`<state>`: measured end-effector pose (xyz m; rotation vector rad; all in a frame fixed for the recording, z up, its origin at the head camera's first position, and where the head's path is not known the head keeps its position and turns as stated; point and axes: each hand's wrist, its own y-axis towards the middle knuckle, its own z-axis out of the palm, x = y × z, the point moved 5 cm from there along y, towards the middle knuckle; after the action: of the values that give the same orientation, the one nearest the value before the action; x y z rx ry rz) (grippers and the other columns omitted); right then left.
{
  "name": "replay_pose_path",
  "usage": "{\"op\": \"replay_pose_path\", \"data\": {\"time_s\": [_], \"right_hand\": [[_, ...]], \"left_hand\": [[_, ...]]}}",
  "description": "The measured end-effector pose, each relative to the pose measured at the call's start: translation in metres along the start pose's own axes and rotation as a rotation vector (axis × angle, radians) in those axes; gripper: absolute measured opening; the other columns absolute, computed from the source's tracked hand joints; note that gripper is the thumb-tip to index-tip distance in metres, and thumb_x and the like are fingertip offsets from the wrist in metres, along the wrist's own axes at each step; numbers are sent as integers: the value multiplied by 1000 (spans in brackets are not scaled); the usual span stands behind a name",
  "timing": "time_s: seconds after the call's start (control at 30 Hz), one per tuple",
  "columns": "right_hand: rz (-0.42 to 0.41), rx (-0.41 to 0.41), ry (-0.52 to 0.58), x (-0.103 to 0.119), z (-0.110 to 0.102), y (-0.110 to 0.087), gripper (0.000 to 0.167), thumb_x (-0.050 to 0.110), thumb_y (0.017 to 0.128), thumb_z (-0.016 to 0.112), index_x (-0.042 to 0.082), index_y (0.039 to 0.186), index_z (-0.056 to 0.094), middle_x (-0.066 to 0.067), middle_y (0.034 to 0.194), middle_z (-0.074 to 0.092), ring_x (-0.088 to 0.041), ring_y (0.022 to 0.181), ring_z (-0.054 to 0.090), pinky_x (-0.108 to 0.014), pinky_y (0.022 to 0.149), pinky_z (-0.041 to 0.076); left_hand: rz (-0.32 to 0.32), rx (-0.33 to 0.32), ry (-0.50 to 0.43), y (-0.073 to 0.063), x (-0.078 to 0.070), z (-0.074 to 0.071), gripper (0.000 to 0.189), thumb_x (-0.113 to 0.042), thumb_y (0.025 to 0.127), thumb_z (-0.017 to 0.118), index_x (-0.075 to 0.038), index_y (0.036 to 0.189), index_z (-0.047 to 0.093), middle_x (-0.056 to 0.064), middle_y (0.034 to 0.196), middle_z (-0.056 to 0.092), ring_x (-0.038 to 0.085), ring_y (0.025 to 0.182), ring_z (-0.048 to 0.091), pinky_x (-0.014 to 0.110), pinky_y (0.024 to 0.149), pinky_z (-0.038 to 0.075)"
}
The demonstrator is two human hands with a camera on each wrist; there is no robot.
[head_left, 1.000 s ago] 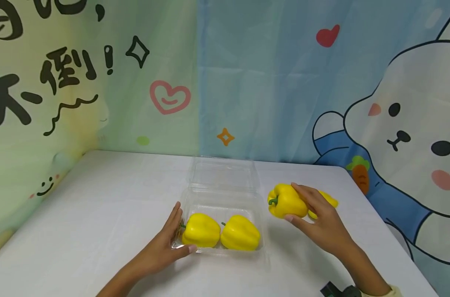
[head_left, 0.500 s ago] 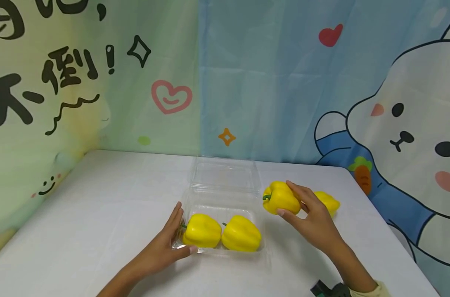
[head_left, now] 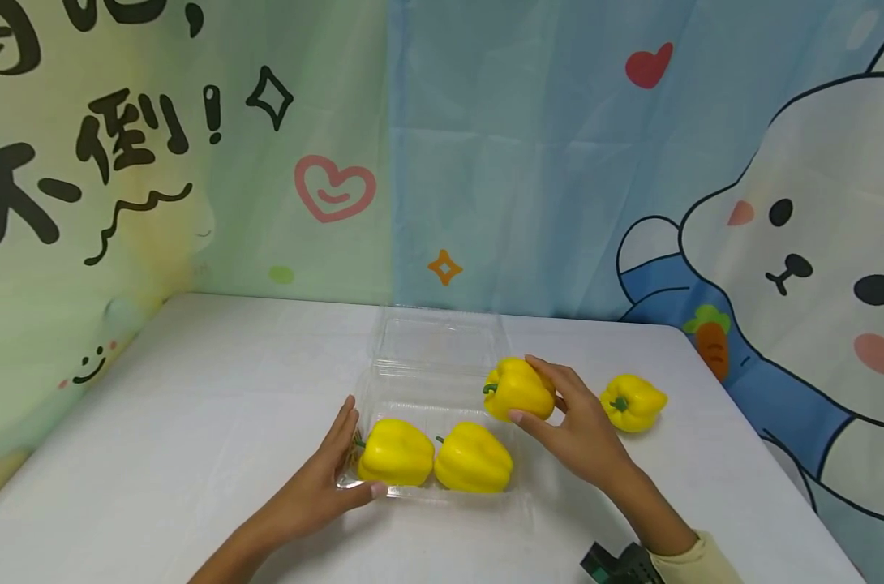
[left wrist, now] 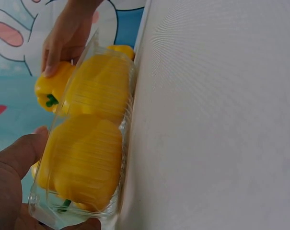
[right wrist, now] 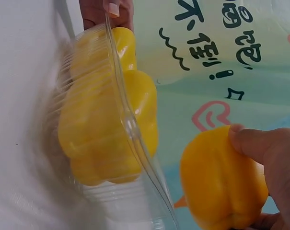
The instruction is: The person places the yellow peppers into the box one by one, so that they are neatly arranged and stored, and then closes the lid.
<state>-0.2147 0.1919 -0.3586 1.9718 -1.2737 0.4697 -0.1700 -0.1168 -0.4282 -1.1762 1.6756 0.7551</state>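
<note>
I see a cartoon rabbit backdrop [head_left: 800, 243] with black Chinese writing, "不倒!" readable. On the white surface [head_left: 194, 422], my left hand [head_left: 325, 487] steadies a clear box [head_left: 435, 381] holding two peppers. My right hand [head_left: 573, 426] grasps a yellow pepper [head_left: 518, 388], now moved over the box's right edge; a spare pepper [head_left: 633, 401] is uncovered.

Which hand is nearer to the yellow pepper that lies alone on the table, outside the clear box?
Right. The right hand holds another pepper just left of the lone pepper; the left hand rests at the clear box's far left side.
</note>
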Motion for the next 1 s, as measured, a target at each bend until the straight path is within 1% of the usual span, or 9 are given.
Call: {"op": "replay_pose_path", "data": {"time_s": [0.27, 0.37, 0.57, 0.8, 1.0], "right_hand": [[25, 26, 12, -3, 6, 3, 69, 28, 85, 78, 17, 145, 45, -8, 133, 49, -25, 116, 53, -50, 94, 48], [23, 39, 17, -4, 6, 2, 69, 29, 84, 78, 17, 144, 46, -8, 133, 50, -26, 117, 53, -51, 94, 48], [15, 79, 49, -5, 10, 1, 69, 30, 84, 78, 17, 144, 46, -7, 135, 49, -26, 120, 51, -51, 94, 47], [37, 87, 45, -4, 16, 5, 70, 28, 84, 79, 18, 145, 45, -7, 136, 48, -26, 122, 50, -50, 96, 47], [51, 104, 44, -4, 23, 7, 70, 30, 84, 78, 17, 145, 45, -7, 136, 48, -26, 123, 50, -51, 96, 47]], "left_hand": [[15, -2, 3, 0, -1, 0, 108, -36, 84, 77, -10, 157, 2, -3, 161, -14, 24, 146, -1, 41, 111, 21], [10, -1, 2, 0, 0, 0, 109, -36, 84, 77, -10, 157, 1, -3, 161, -14, 23, 146, 0, 41, 111, 21], [-16, 4, 6, 1, 2, -1, 109, -35, 84, 78, -12, 157, 0, -7, 160, -15, 19, 146, 0, 39, 112, 21], [-35, 2, 13, 1, 3, -1, 109, -36, 83, 78, -13, 157, 0, -9, 160, -14, 17, 146, -1, 38, 112, 21], [-41, 1, 26, 1, 3, 0, 109, -39, 83, 78, -13, 157, 3, -10, 160, -13, 15, 146, -4, 39, 113, 17]]}}
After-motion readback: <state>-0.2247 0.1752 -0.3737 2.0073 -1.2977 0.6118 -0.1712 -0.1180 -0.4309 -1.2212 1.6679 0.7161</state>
